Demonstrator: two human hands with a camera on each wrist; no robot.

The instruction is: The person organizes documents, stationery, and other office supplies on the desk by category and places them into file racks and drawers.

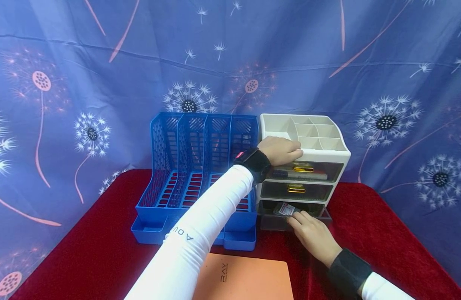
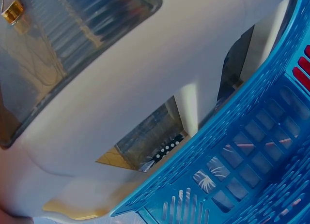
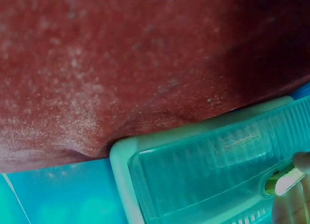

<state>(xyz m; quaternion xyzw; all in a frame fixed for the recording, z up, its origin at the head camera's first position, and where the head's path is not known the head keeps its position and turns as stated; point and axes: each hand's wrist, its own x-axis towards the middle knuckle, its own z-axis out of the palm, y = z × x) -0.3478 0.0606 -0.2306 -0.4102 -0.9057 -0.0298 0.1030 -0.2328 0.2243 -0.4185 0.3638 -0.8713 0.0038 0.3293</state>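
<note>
A white desktop organizer [image 1: 309, 155] with three clear-fronted drawers stands at the right. My left hand [image 1: 280, 151] rests on its top front edge, at the left side. Below, the bottom drawer [image 1: 271, 223] is pulled out partway, and a small packet with a red-and-white label [image 1: 286, 209] shows inside it. My right hand [image 1: 314, 235] is at that drawer's front; in the right wrist view its thumb and fingers pinch the gold handle [image 3: 283, 181]. Pens [image 1: 309, 175] lie in the top drawer. The middle drawer [image 1: 279, 191] is closed.
A blue file rack [image 1: 163, 214] with upright dividers stands directly left of the organizer. In front of it, an orange box or folder [image 1: 252, 277] marked RAY lies on the red cloth [image 1: 84, 246]. A blue dandelion-print curtain [image 1: 121, 83] hangs behind.
</note>
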